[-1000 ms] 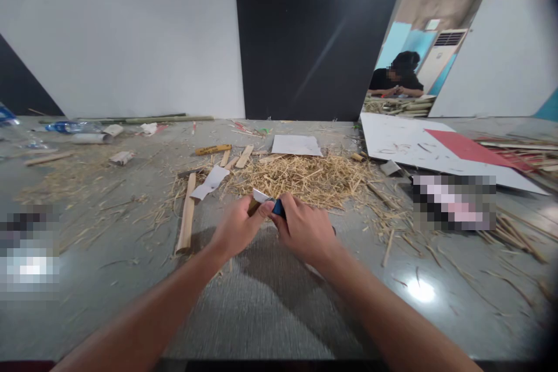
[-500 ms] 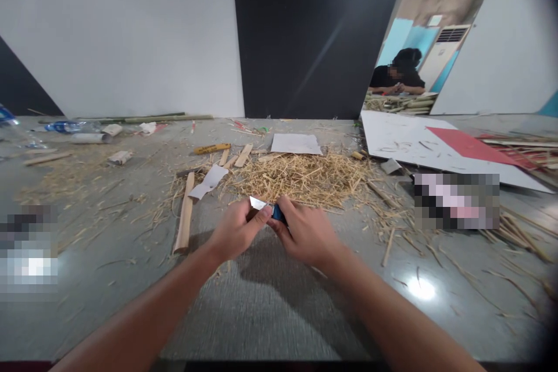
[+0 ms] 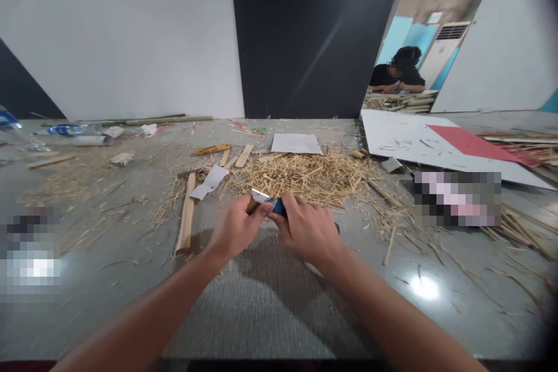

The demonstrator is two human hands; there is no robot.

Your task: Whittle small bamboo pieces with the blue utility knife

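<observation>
My right hand is closed around a utility knife, blue near the front, with a dark end showing behind the palm. Its bare blade points up and left, over the fingers of my left hand. That hand pinches a small yellowish-brown piece of bamboo, mostly hidden by the fingers. My left thumb lies against the knife's front end; whether the edge touches the bamboo I cannot tell. Just beyond both hands spreads a pile of straw-coloured shavings.
Left of my hands lie a wooden strip, a creased white paper and a yellow stick. A white sheet borders the pile. At right are a white board and bamboo strips. Another person sits beyond the partition.
The blade has turned slightly and sits a little higher over the left fingers. More of the bamboo piece and the knife's rear end now show. Both hands stay in nearly the same place.
</observation>
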